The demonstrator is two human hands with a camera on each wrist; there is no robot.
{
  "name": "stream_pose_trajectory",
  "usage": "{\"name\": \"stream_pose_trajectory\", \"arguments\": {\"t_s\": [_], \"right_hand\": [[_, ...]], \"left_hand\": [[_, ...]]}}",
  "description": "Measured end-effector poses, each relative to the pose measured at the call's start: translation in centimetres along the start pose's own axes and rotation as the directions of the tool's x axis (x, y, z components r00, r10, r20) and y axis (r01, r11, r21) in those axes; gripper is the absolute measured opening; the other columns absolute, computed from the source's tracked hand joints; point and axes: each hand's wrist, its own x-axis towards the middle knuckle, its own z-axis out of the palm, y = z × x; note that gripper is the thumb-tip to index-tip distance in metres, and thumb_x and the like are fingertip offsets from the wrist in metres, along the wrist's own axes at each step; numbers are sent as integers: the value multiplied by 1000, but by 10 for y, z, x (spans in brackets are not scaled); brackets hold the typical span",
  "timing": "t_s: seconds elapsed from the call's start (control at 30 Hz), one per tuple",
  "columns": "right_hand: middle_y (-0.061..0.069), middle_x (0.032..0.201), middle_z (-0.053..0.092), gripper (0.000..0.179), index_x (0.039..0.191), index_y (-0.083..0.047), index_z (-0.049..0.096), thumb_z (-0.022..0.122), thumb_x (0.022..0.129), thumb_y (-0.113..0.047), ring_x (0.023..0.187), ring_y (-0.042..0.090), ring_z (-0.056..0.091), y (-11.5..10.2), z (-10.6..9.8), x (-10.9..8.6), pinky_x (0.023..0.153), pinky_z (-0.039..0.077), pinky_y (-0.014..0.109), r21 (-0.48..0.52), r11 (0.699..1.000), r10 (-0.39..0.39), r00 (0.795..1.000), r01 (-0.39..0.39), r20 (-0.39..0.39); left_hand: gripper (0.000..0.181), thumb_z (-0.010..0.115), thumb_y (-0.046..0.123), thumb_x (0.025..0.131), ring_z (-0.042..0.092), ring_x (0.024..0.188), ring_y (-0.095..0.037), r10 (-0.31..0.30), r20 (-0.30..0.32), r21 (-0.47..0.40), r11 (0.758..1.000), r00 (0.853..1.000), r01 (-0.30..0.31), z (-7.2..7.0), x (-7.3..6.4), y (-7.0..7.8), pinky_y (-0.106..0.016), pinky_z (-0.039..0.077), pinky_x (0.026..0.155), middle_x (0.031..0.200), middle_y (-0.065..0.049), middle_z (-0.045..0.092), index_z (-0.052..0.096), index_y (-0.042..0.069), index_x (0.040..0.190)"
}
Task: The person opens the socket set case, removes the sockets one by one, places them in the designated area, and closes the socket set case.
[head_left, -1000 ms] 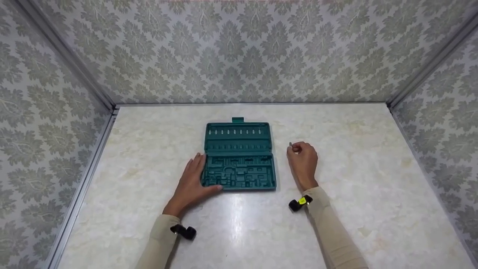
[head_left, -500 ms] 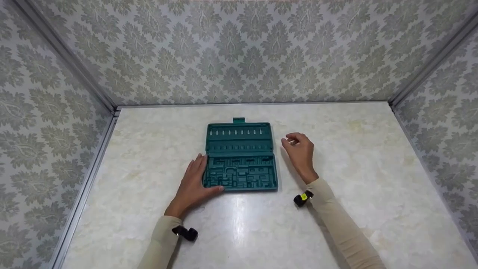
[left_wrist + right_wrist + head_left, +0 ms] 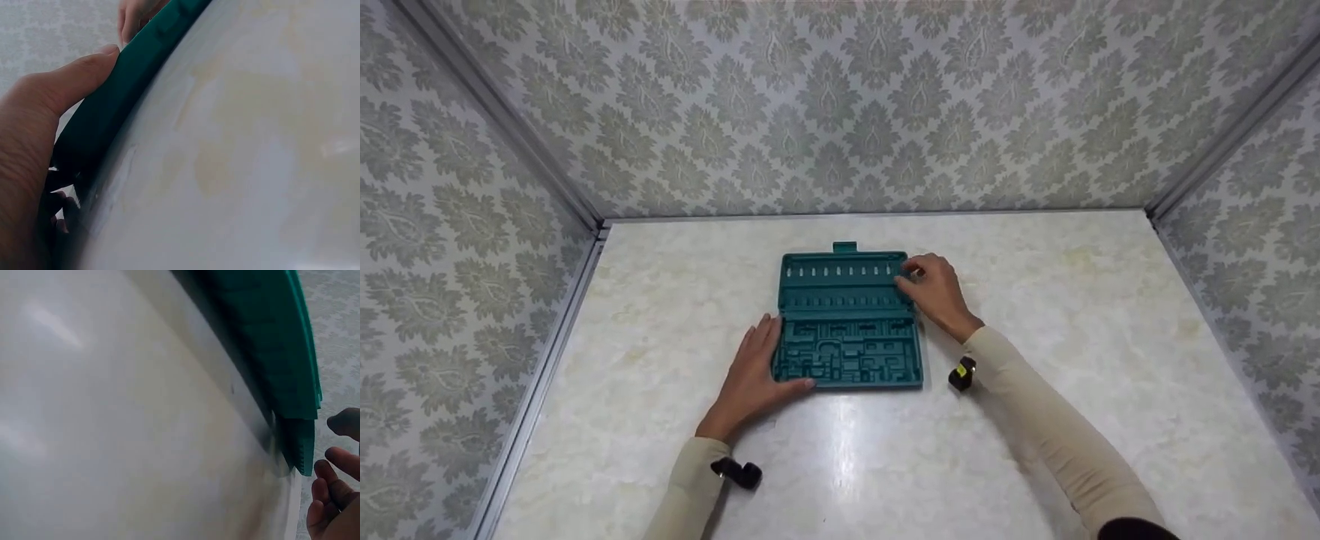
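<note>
A green plastic case (image 3: 847,311) lies open on the table, its lid folded back away from me. Several small silvery bits (image 3: 838,271) stand in a row along the upper part of the lid. My left hand (image 3: 754,375) rests against the case's left side, fingers straight and thumb on the front rim (image 3: 115,84). My right hand (image 3: 936,289) is at the lid's right edge with thumb and forefinger bent over it. It pinches a small metal bit, now mostly hidden by the fingers. Curled fingers (image 3: 323,492) also show beside the case in the right wrist view.
The pale marbled table (image 3: 615,360) extends on both sides of the case and in front of it. Patterned wall panels (image 3: 825,105) enclose the back and sides. An upright latch (image 3: 844,247) sticks out from the lid's far edge.
My right hand has moved left and away from me, from beside the case to the lid's right end, with the bit. The left hand stays on the case.
</note>
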Motion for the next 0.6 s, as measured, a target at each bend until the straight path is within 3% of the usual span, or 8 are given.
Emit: {"name": "stream_pose_trajectory", "arguments": {"t_s": [0.3,0.6], "right_hand": [[20,125,68,33,131,2,77,76,107,-21,116,35,58,-10,7,15,103,52,52,-96,992,-73,987,87,144],[26,123,65,42,138,7,72,74,108,-22,112,39,57,3,7,31,104,49,55,-133,988,-47,975,77,218]], "left_hand": [[132,90,65,82,7,169,-44,11,-6,7,1000,1000,-11,-4,-3,-2,-64,16,134,184,-15,14,19,9,177],[130,89,65,83,8,170,-43,-2,11,30,1000,1000,2,-1,0,4,-61,14,136,184,-17,15,19,8,177]]}}
